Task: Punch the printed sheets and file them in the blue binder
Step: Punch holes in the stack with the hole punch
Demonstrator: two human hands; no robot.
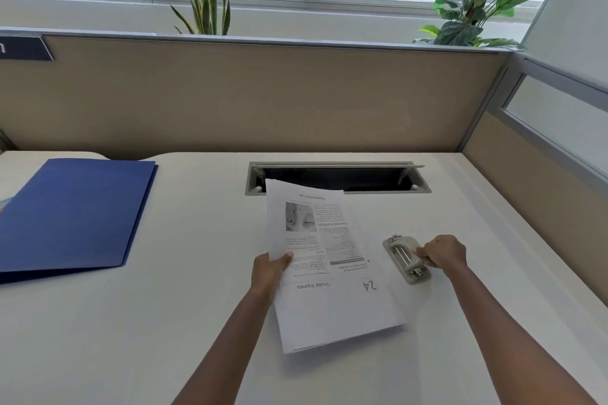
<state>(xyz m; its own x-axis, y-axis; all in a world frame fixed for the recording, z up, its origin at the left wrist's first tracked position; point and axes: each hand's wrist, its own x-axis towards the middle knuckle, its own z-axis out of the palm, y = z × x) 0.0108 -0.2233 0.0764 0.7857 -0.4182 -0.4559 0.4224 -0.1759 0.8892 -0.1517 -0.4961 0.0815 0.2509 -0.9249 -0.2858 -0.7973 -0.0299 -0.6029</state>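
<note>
At centre frame the printed sheets (pixel 325 273) are pinched at their left edge by the left hand (pixel 269 268), and the hole punch (pixel 406 258) just to their right is gripped by the right hand (pixel 442 253). The thin stack is judged light and floppy, best held close to the edge to be punched. The blue binder (pixel 75 214) is seen closed at left, its contents hidden.

Thin white matt paper, black print: printed sheets (pixel 329 289). Smooth cover, card or plastic, faint sheen: blue binder (pixel 75 214), far left. Dull grey-beige plastic body with bright metal bars: hole punch (pixel 399 253). Smooth off-white matt laminate: table (pixel 148 322). Beige cloth-like panel: partition (pixel 263 95), far side; grey metal trim (pixel 263 39) on top. Matt grey frame: cable hatch (pixel 339 164).
</note>
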